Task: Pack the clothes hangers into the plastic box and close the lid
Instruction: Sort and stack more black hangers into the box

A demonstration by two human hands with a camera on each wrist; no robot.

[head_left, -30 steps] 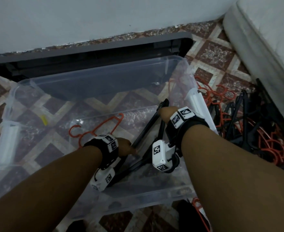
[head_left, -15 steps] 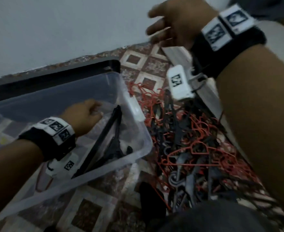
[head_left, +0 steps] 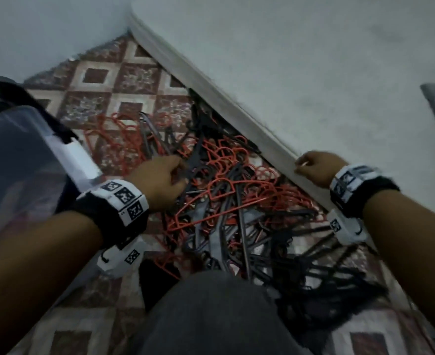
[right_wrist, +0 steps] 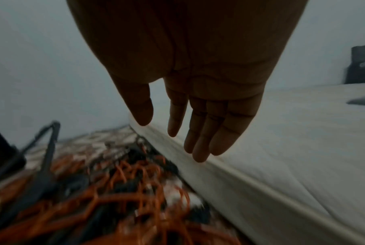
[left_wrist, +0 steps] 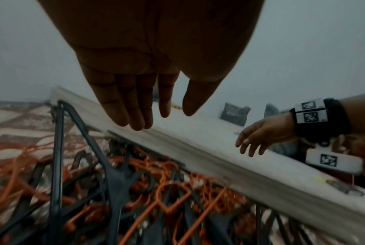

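1. The clothes hangers (head_left: 226,201) are lying in a tangled heap of orange and black on the patterned floor (head_left: 124,80), wedged between the plastic box (head_left: 19,160) and the side of the mattress (head_left: 313,73).
2. The plastic box is sitting at the left edge of the head view, clear-walled, with its white latch (head_left: 75,160) facing the heap; what is lying inside it I cannot tell from here.
3. Something dark, possibly the lid (head_left: 3,88), is showing behind the box, too blurred to be sure of.
4. The left hand (head_left: 160,183) is hovering over the near-left part of the heap, fingers (left_wrist: 122,106) straight and close together, thumb a little apart, gripping nothing.
5. Whether its fingertips are touching a hanger I cannot tell.
6. The right hand (head_left: 316,170) is hanging above the mattress edge, well apart from the left, fingers (right_wrist: 206,126) loosely extended and holding nothing.
7. A knee in grey trousers (head_left: 211,303) is poking into the bottom of the head view, just beside the heap.
8. A dark object (right_wrist: 361,64) is lying on the far part of the mattress.
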